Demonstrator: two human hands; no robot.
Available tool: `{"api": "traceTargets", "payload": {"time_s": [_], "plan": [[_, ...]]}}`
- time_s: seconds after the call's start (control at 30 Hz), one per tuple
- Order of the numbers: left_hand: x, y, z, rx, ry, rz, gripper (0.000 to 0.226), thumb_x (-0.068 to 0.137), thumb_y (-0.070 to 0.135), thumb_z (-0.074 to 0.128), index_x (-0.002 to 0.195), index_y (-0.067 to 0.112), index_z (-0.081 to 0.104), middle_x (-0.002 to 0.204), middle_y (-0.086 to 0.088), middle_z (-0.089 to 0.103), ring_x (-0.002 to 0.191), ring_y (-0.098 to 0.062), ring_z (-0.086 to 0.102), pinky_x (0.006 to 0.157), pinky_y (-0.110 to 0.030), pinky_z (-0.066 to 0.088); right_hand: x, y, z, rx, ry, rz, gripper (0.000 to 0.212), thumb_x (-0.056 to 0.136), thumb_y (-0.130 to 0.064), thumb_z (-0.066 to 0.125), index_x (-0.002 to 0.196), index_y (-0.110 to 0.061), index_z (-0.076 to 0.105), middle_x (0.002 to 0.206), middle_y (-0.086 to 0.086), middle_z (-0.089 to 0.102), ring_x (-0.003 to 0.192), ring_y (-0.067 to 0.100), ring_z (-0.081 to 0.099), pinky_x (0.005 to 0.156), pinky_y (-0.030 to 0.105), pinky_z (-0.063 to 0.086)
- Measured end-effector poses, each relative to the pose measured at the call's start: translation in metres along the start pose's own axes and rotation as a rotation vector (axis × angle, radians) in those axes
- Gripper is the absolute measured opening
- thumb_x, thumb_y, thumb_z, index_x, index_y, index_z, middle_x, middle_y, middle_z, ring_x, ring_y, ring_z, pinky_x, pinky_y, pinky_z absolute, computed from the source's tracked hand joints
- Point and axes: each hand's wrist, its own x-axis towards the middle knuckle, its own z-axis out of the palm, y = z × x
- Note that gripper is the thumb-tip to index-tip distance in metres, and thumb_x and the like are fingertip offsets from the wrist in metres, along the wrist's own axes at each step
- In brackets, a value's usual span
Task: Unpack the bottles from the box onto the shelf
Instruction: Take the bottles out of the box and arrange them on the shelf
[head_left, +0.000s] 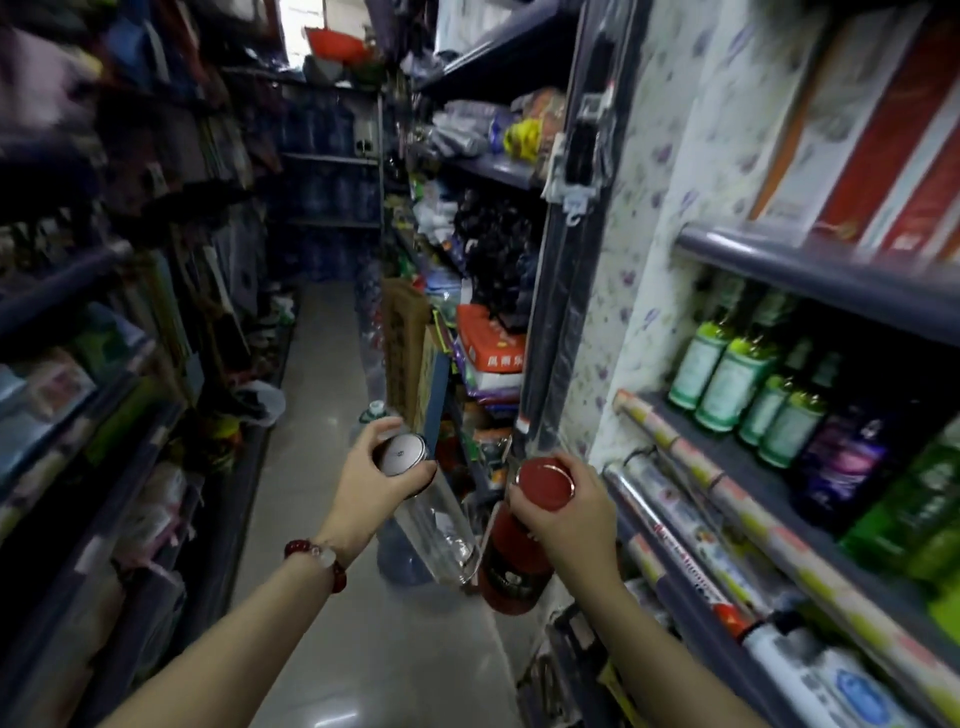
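Fingers of the left hand (375, 483) curl round the silver cap of a clear bottle (439, 530); the right hand (563, 512) grips a red bottle (511, 561) by its cap. Both bottles hang over the aisle floor, caps up — long bodies pointing down. Shelf (810, 270) goods are blurry.

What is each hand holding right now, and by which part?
Left hand grips a clear bottle at its silver cap end; right hand grips a red bottle at its red cap end.

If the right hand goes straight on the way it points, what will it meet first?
Probably the dark shelf upright just beyond the right hand and its red bottle; depth is unclear.
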Motion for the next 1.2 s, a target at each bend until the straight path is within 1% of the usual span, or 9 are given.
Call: {"api": "traceTargets", "payload": {"time_s": [0.1,0.23,0.37,0.6,0.7,0.8,0.93,1.03,1.2], "plan": [[0.022,0.027,0.007,-0.064,-0.002,0.055,0.056,0.07,0.023,0.082,0.118,0.018,0.054,0.114,0.0,0.058,0.105,-0.016,0.058,0.077,-0.012,0.048,0.016,-0.024,-0.02,-0.007,0.047,-0.019,0.063,0.066,-0.04,0.082,0.121,-0.022,0.058,0.104,-0.01,0.055,0.099,0.011,0.056,0.086,0.027,0.047],[0.05,0.06,0.021,-0.128,-0.121,0.105,0.053,0.063,0.045,0.082,0.107,0.041,0.052,0.115,0.008,0.058,0.108,-0.017,0.058,0.091,-0.038,0.052,0.031,-0.055,-0.046,-0.02,0.155,-0.015,0.06,0.064,-0.047,0.081,0.115,-0.023,0.062,0.099,-0.012,0.058,0.094,0.006,0.056,0.083,0.021,0.044],[0.067,0.101,0.044,-0.177,-0.224,0.179,0.05,0.072,0.031,0.079,0.114,0.026,0.053,0.105,0.016,0.057,0.099,-0.011,0.058,0.084,-0.027,0.047,0.041,-0.077,-0.067,-0.046,0.266,0.005,0.071,0.055,-0.065,0.069,0.114,-0.026,0.064,0.108,-0.005,0.068,0.104,0.013,0.062,0.095,0.035,0.05],[0.074,0.16,0.083,-0.237,-0.388,0.302,0.054,0.064,0.035,0.084,0.11,0.022,0.059,0.1,0.004,0.067,0.096,-0.012,0.065,0.088,-0.033,0.054,0.045,-0.11,-0.119,-0.105,0.376,0.024,0.058,0.067,-0.045,0.08,0.116,-0.018,0.066,0.109,-0.002,0.069,0.102,0.012,0.062,0.092,0.028,0.05],[0.071,0.185,0.099,-0.254,-0.434,0.367,0.05,0.05,0.053,0.08,0.093,0.032,0.065,0.097,0.006,0.07,0.095,-0.011,0.066,0.09,-0.033,0.053,0.042,-0.121,-0.146,-0.13,0.425,0.02,0.052,0.067,-0.045,0.08,0.111,-0.02,0.067,0.103,-0.005,0.068,0.1,0.011,0.063,0.092,0.029,0.051],[0.064,0.213,0.116,-0.271,-0.48,0.415,0.04,0.055,0.046,0.082,0.089,0.034,0.065,0.096,0.011,0.07,0.096,-0.009,0.065,0.088,-0.022,0.05,0.04,-0.13,-0.176,-0.15,0.476,0.005,0.045,0.067,-0.044,0.081,0.104,-0.023,0.067,0.098,-0.008,0.067,0.096,0.009,0.063,0.09,0.029,0.052],[0.054,0.259,0.137,-0.33,-0.53,0.462,0.033,0.072,0.019,0.08,0.101,0.018,0.065,0.092,0.011,0.065,0.085,-0.003,0.061,0.065,0.0,0.044,0.039,-0.147,-0.218,-0.173,0.496,-0.024,0.041,0.069,-0.043,0.08,0.102,-0.023,0.066,0.089,-0.014,0.064,0.086,0.001,0.06,0.075,0.017,0.048],[0.046,0.293,0.148,-0.349,-0.539,0.51,0.036,0.07,0.027,0.081,0.102,0.016,0.067,0.092,0.009,0.067,0.085,-0.006,0.063,0.071,-0.007,0.048,0.041,-0.161,-0.246,-0.189,0.514,-0.067,0.035,0.071,-0.043,0.079,0.097,-0.026,0.063,0.083,-0.022,0.059,0.079,-0.007,0.056,0.07,0.012,0.047],[0.033,0.34,0.16,-0.383,-0.562,0.572,0.029,0.068,0.03,0.082,0.092,0.02,0.069,0.091,0.005,0.07,0.087,-0.01,0.067,0.08,-0.024,0.051,0.04,-0.183,-0.283,-0.22,0.551,-0.125,0.058,0.07,-0.047,0.077,0.116,-0.013,0.065,0.102,-0.005,0.064,0.095,0.01,0.061,0.078,0.021,0.049]]}}
